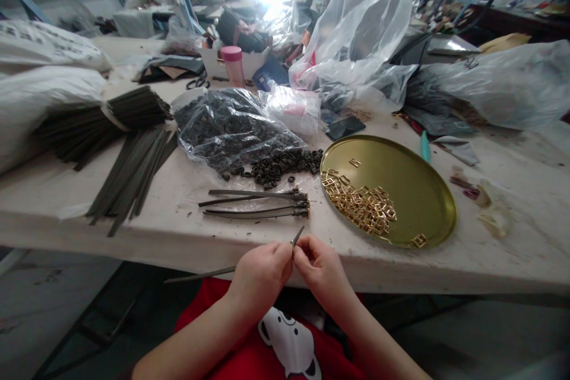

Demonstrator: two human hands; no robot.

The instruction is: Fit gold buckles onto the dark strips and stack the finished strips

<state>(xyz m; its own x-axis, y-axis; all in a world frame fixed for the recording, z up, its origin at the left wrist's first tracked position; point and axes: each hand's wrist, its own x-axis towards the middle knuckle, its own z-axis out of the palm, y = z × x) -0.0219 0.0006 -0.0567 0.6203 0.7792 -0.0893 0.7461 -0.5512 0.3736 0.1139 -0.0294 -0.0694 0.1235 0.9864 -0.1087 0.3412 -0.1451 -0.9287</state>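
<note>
Narrow dark-grey flat strap (pixel 201 275) is held up at the near edge of the pale covered desk (pixel 499 264), long axis roughly left-right: tail out left, short end angling far-right. Left hand (pixel 266 270) has fingers closed around it; right hand (pixel 319 266), nearer the short end, pinches there, contact mostly hidden.

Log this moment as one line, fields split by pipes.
left hand: holding dark strip | right hand: fingertips at strip, grip unclear | gold tray: loose buckles | table: heaped dark loops
</note>
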